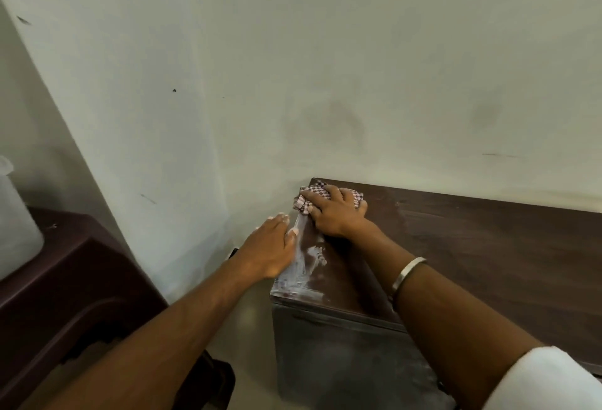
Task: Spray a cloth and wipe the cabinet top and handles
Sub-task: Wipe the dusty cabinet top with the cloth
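A dark brown wooden cabinet top [472, 246] runs along the wall at the right, dusty with pale smears near its left edge. My right hand [335, 214] presses a red-and-white checked cloth [304, 202] flat on the top's far left corner by the wall. My left hand [273, 246] rests flat against the cabinet's left edge, fingers together, holding nothing. The cabinet's front face [342, 360] shows below; no handles or spray bottle are in sight.
A dark maroon plastic stool [75, 295] stands at the left with a translucent white container [16, 224] on it. A pale green wall [293, 67] backs the cabinet. A narrow strip of floor lies between stool and cabinet.
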The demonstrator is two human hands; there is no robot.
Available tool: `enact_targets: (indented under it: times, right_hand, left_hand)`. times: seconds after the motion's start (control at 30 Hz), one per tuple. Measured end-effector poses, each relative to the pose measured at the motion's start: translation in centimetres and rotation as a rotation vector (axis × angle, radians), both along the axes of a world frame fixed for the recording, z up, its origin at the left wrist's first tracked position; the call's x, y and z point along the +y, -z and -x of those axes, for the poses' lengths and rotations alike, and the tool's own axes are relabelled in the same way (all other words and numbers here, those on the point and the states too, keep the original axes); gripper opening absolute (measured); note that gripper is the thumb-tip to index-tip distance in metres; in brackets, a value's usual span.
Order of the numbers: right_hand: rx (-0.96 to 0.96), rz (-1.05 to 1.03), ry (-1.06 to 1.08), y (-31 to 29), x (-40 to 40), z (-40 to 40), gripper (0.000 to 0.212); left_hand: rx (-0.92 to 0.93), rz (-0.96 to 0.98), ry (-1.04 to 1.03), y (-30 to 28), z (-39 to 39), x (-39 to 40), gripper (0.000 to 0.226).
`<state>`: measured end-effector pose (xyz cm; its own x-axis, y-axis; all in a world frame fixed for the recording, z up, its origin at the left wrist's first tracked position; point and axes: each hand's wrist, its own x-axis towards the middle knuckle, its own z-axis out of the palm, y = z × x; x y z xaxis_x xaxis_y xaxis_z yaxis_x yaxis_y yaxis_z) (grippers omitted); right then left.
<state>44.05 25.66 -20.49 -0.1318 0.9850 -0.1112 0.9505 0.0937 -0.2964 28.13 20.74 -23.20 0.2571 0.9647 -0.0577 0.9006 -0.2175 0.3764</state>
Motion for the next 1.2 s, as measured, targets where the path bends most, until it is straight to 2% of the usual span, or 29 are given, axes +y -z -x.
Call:
enact_targets:
  times: [0.17, 0.4, 0.63, 0.87, 1.07, 1.2]
  right_hand:
    - [0.016, -0.094, -0.126, 1.2, -4.5, -0.9, 0.043]
    - [-0.026, -0.010, -0.029, 0.1, -3.4, -0.8, 0.045]
    - [-0.009, -0.093, -0.193, 0.9, -7.6, -0.8, 0.043]
    - [-0.025, -0.040, -0.114, 0.1, -7.6, -0.1, 0.045]
    - [-0.010, -0.130, -0.247, 1.1, -12.2, 0.0, 0.044]
    - [-0.013, -0.111, -0.211, 0.9, -12.7, -1.9, 0.043]
  left_hand:
    - [0.027, 0.001, -0.035, 0.1, 0.9, -1.0, 0.056]
    - [0.033, 0.029, -0.039, -0.2, 0.6, -3.1, 0.054]
    - [0.016, 0.039, -0.084, 0.2, 1.6, -3.4, 0.055]
    - [0.005, 0.051, -0.093, -0.6, 2.5, -5.2, 0.053]
    - [0.018, 0.039, -0.118, -0.8, 2.8, -5.7, 0.052]
    - [0.031, 0.041, -0.108, -0.7, 2.4, -6.4, 0.051]
